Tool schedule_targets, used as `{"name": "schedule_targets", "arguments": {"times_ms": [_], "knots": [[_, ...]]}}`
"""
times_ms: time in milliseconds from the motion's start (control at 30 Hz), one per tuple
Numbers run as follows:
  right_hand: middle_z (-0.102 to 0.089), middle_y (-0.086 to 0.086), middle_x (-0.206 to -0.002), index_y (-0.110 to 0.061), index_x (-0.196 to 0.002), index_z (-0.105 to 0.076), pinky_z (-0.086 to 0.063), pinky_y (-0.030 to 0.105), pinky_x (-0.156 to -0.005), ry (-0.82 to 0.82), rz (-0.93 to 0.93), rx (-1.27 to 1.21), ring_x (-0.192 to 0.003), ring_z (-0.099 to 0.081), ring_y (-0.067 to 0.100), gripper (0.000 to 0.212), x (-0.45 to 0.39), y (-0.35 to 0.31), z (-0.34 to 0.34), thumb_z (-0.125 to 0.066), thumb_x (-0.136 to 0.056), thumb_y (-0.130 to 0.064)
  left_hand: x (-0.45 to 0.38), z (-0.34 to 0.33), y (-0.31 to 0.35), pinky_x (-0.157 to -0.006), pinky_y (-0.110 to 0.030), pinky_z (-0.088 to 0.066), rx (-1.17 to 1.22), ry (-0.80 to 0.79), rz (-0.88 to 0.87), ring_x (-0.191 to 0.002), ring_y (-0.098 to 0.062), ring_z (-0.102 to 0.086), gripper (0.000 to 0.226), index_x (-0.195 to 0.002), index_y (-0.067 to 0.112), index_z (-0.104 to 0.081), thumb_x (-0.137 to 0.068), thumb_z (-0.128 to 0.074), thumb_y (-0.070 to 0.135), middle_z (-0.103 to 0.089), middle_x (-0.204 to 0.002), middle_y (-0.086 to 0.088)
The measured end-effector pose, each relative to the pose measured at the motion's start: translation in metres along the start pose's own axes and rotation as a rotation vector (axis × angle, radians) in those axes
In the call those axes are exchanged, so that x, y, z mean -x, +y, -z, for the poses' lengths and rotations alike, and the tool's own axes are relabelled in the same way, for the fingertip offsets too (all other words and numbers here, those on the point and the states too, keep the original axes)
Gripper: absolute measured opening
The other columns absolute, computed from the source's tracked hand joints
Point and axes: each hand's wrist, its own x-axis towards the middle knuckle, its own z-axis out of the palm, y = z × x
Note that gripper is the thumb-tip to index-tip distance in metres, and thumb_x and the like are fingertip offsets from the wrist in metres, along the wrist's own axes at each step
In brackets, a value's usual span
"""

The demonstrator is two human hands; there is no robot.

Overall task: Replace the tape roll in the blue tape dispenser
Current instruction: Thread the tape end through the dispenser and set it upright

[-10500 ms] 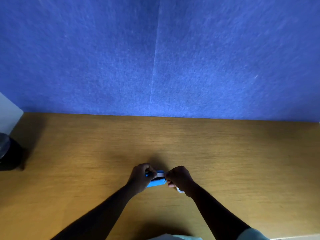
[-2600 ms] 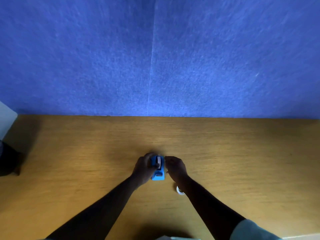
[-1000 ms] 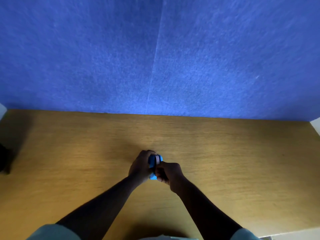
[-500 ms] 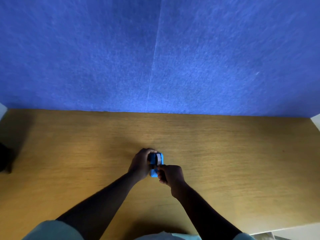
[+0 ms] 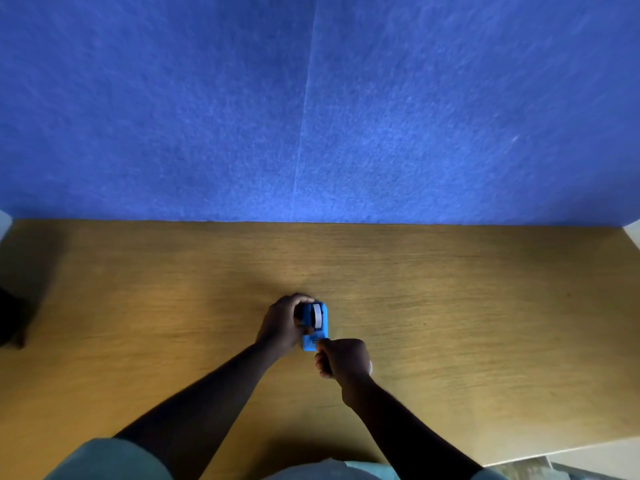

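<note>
The blue tape dispenser (image 5: pixel 321 329) stands on the wooden table (image 5: pixel 450 306), its cutter end pointing toward me. A white tape roll (image 5: pixel 316 315) sits upright in its cradle. My left hand (image 5: pixel 281 323) wraps around the dispenser's left side and far end and holds it steady. My right hand (image 5: pixel 343 358) is a closed fist right at the cutter end, thumb and fingers pinched on the tape's loose end. The strip itself is too thin to see. A small white ring (image 5: pixel 370 367) peeks out at the right edge of that hand.
A blue felt partition (image 5: pixel 311 116) rises along the table's far edge. A dark object (image 5: pixel 12 320) stands at the far left. The table's near edge (image 5: pixel 554 448) runs across the lower right, with white side panels at both back corners.
My right hand has drawn back from over the roll toward me, to the cutter end, uncovering the white roll. My left hand has kept its hold on the dispenser.
</note>
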Motion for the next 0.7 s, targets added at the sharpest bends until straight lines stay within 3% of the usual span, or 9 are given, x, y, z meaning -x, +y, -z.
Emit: {"name": "schedule_targets", "arguments": {"times_ms": [300,700], "knots": [[-0.073,0.009,-0.058,0.001,-0.076,-0.078,-0.055,0.026,-0.046,0.013,0.017,-0.051,-0.048,-0.065,0.015,0.017,-0.002,0.013,-0.004,-0.076,-0.088,-0.01,0.001,0.002,0.0,-0.098,-0.037,-0.055,-0.007,-0.016,-0.008,-0.116,-0.012,-0.062,0.066,-0.128,0.025,-0.063,-0.068,-0.089,0.011,-0.066,-0.129,0.006],[-0.076,0.007,-0.068,-0.004,-0.09,-0.076,-0.058,0.027,-0.056,-0.027,0.116,-0.027,-0.06,-0.07,0.013,0.018,-0.002,0.026,-0.006,-0.07,-0.098,-0.019,0.002,0.001,-0.003,-0.1,-0.032,-0.054,-0.031,-0.057,0.018,-0.121,-0.01,-0.058,0.067,-0.133,0.034,-0.056,-0.074,-0.083,0.02,-0.059,-0.135,0.009]]}}
